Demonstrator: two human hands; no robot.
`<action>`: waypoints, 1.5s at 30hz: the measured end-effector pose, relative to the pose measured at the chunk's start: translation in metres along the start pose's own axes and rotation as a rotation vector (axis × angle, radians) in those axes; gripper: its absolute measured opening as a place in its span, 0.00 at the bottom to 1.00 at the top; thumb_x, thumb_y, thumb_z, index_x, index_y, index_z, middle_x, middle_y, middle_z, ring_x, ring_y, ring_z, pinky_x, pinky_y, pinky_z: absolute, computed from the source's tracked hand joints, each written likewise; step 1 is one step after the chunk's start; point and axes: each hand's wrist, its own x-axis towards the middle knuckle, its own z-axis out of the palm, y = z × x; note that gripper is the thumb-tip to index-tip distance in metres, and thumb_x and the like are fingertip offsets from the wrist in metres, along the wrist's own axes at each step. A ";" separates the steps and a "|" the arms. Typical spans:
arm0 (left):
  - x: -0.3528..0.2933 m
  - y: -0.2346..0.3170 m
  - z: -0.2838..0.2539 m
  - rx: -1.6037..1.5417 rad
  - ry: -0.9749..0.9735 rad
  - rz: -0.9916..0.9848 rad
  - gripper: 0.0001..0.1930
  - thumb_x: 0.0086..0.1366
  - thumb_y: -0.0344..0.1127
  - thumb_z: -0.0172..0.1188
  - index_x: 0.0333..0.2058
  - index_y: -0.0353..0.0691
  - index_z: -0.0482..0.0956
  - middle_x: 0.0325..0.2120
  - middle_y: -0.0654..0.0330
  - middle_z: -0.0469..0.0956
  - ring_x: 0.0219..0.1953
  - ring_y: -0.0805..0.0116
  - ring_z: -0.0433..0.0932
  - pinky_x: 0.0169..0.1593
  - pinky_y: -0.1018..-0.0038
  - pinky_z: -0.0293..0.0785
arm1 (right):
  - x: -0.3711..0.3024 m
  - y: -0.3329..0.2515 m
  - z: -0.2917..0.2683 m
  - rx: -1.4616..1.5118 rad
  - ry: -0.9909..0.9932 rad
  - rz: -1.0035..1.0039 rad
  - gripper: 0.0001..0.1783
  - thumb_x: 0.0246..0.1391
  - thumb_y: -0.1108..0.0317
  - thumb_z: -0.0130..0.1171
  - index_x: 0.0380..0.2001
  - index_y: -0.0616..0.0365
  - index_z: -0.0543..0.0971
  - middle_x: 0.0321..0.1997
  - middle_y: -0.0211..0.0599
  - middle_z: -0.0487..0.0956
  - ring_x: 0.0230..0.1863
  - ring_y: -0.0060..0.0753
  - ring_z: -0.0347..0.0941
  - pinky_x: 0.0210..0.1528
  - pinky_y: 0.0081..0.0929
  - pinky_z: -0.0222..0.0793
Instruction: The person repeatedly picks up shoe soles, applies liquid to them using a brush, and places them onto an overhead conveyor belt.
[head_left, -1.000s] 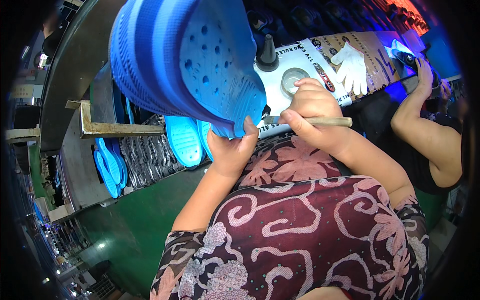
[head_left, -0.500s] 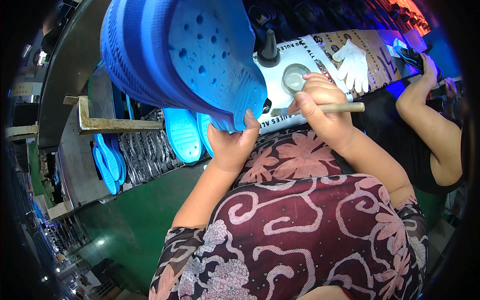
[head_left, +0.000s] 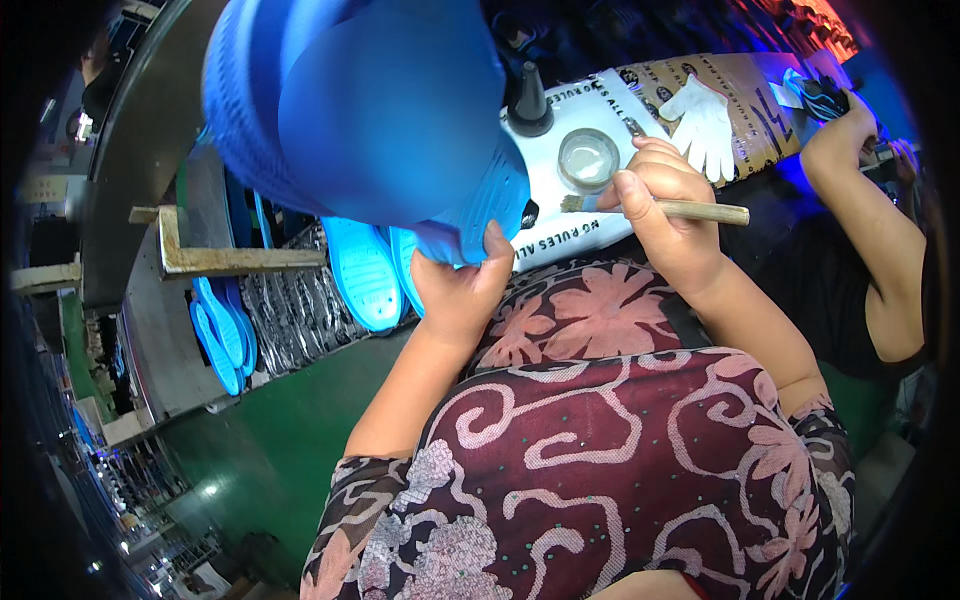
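Note:
A large blue clog (head_left: 370, 120) is raised close in front of me, its holed upper blurred at this moment. My left hand (head_left: 460, 285) grips its lower end, thumb on the ridged surface and the other fingers mostly hidden. To the right, my right hand (head_left: 672, 210) pinches a flat brush (head_left: 712, 211) with a wooden handle. The bristles point left toward the clog, apart from it, just below a small round glass dish (head_left: 588, 160) that holds something clear. A black cone-shaped bottle (head_left: 531, 105) stands beside the dish.
White printed sheeting (head_left: 560, 245) and brown cardboard (head_left: 735, 85) cover the work surface. On the cardboard lies a white glove (head_left: 700, 125). Blue footwear pieces (head_left: 365, 275) rest at left, near a worn metal bracket (head_left: 240, 258). A co-worker's arm (head_left: 865, 190) reaches in at far right.
My right hand and the brush have moved slightly right, away from the clog. My left hand keeps its grip on the clog, whose upper has become blurred. The co-worker's arm has shifted.

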 end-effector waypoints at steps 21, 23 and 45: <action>0.273 0.158 0.254 -1.123 -0.708 -0.821 0.24 0.60 0.37 0.60 0.53 0.40 0.65 0.42 0.49 0.76 0.38 0.64 0.79 0.34 0.79 0.79 | -0.064 0.045 -0.090 0.255 0.286 0.456 0.17 0.59 0.67 0.49 0.19 0.64 0.77 0.17 0.35 0.72 0.19 0.25 0.66 0.25 0.24 0.62; 0.304 0.174 0.302 -1.314 -0.469 -0.802 0.25 0.60 0.32 0.59 0.53 0.34 0.60 0.45 0.37 0.71 0.46 0.48 0.76 0.45 0.71 0.80 | -0.065 0.048 -0.094 0.261 0.298 0.471 0.17 0.59 0.67 0.49 0.19 0.64 0.77 0.17 0.35 0.72 0.19 0.25 0.67 0.25 0.23 0.62; -0.024 -0.035 -0.092 1.140 -0.319 -0.340 0.27 0.51 0.31 0.59 0.51 0.34 0.66 0.31 0.53 0.76 0.33 0.54 0.76 0.36 0.61 0.73 | -0.063 0.062 -0.040 0.479 0.102 0.699 0.19 0.60 0.57 0.52 0.24 0.60 0.81 0.22 0.32 0.78 0.27 0.22 0.71 0.32 0.23 0.67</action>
